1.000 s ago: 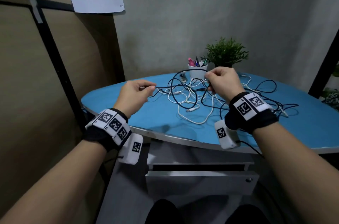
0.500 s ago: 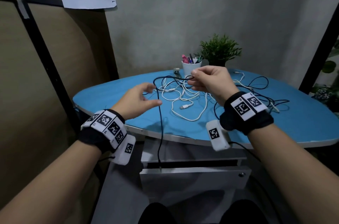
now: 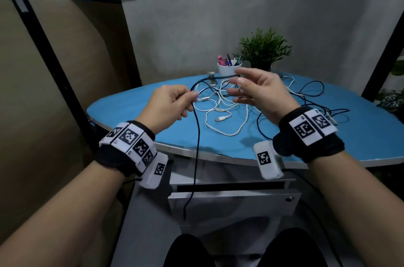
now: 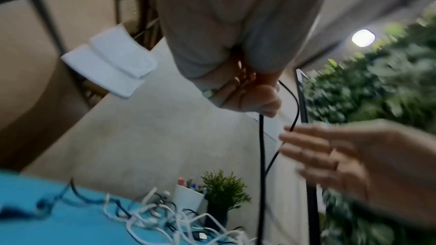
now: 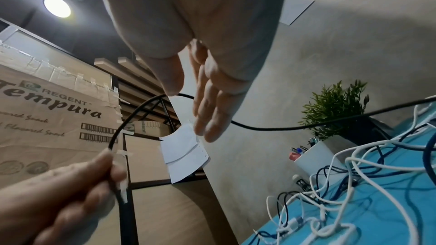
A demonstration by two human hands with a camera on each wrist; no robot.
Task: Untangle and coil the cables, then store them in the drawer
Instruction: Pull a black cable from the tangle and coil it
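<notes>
L hand [image 3: 170,105] pinches black cable [image 3: 196,146] at frame center; its end hangs past table edge [image 3: 196,155] over drawer [image 3: 234,203]. R hand [image 3: 262,94] fingers spread, cable draped across. Cable tangle [image 3: 225,109], pen cup [image 3: 228,69], plant [image 3: 264,48] behind.

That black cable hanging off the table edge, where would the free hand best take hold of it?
On the raised arc of the black cable between the left hand and right hand, coming from the right. That stretch is lifted clear of the white cables, so probably nothing else gets caught.
</notes>
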